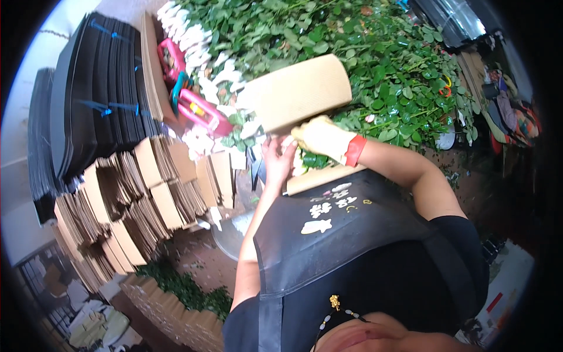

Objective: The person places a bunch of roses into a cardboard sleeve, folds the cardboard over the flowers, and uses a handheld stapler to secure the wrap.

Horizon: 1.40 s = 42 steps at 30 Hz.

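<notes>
My bare left hand (279, 158) and my right hand (321, 139), in a cream glove with a red wristband, meet in front of my apron. Their fingertips come close together at the edge of a tan corrugated cardboard sheet (302, 91). The fingers of both hands are bent and closed; what they pinch is too small to make out. Below my right hand, green leaves with pale flower heads (298, 165) lie between that sheet and a lower cardboard flap (322, 178), partly hidden by the glove.
A heap of leafy green stems (381, 64) covers the far side, white bundled heads (182, 29) along its left edge. Pink plastic holders (204, 112) lie beside them. Stacks of black sheets (99, 88) and folded cardboard (126, 205) stand at left. Black wrapped material (451, 23) sits far right.
</notes>
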Available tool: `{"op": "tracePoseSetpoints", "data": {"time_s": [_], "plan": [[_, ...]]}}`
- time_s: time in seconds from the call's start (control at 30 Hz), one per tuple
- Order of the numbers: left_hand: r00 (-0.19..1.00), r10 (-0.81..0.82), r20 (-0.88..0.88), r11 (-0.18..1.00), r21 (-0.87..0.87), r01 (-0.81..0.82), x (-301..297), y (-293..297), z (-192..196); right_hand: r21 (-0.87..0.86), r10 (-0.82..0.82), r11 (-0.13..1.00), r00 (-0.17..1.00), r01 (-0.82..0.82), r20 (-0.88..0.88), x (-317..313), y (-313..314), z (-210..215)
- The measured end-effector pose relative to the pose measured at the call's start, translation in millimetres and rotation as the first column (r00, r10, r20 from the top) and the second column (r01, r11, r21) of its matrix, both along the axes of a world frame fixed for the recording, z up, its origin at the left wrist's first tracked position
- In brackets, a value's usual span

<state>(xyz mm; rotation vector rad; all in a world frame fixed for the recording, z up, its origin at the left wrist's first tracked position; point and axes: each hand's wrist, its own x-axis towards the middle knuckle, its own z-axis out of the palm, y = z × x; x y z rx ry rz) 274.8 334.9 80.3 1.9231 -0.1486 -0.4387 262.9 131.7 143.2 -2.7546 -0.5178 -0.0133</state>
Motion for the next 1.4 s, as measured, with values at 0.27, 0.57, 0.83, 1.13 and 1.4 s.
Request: {"op": "tracePoseSetpoints", "data": {"time_s": [0.27, 0.57, 0.83, 1.13, 1.4], "plan": [[0.997, 0.018, 0.07, 0.999, -0.052, -0.014, -2, 0, -8, 0.21, -0.061, 0.957, 0.847, 0.2, -0.527, 41, -22, 163], [0.996, 0.074, -0.057, 0.982, -0.17, -0.082, -3, -10, 21, -0.446, -0.233, 0.728, 0.799, 0.521, 0.554, 276, -164, 55], [0.979, 0.065, -0.194, 0.991, -0.098, -0.085, -9, -3, -5, -0.114, -0.139, 0.94, 0.667, 0.321, 0.732, 180, -166, 213], [0.924, 0.0, -0.382, 0.964, -0.246, -0.102, -1, -4, 17, 0.172, -0.243, 0.944, 0.946, 0.281, -0.214, -43, -165, 197], [0.989, 0.125, -0.085, 0.946, -0.29, -0.144, -3, -10, -13, -0.465, -0.355, 0.787, 0.914, 0.405, 0.195, -67, -120, 136]]}}
